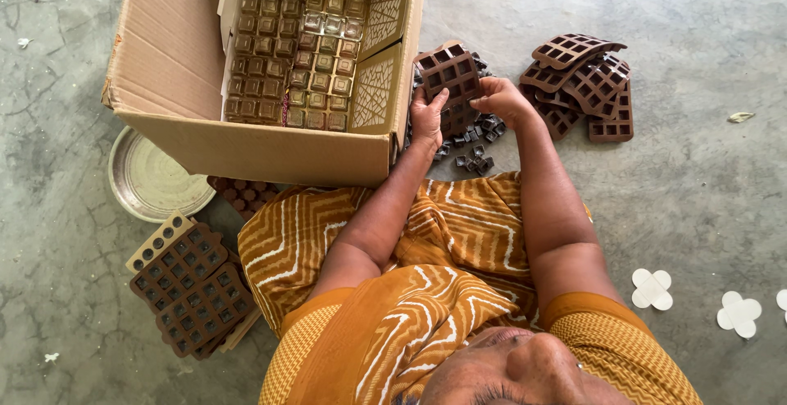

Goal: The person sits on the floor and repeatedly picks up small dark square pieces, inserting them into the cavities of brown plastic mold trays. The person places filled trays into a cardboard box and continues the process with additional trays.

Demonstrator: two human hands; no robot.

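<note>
Both hands grip one brown grid mould (448, 73) beside the cardboard box (172, 52): left hand (426, 116) clasps its lower edge, right hand (502, 97) its side. Small dark cubes (477, 138) lie beneath on the floor.

I have a single view, from the camera on my head, and it looks almost straight down over my chest and lap to the concrete floor (705, 208). It sits close above me: my own forehead fills the bottom edge, and my arms run up the middle of the frame to my left hand (426, 118) and right hand (502, 97). The top of the frame is what lies ahead of me, where a cardboard box (172, 52) is cut off by the edge. With no second view, nothing overlaps.
</note>
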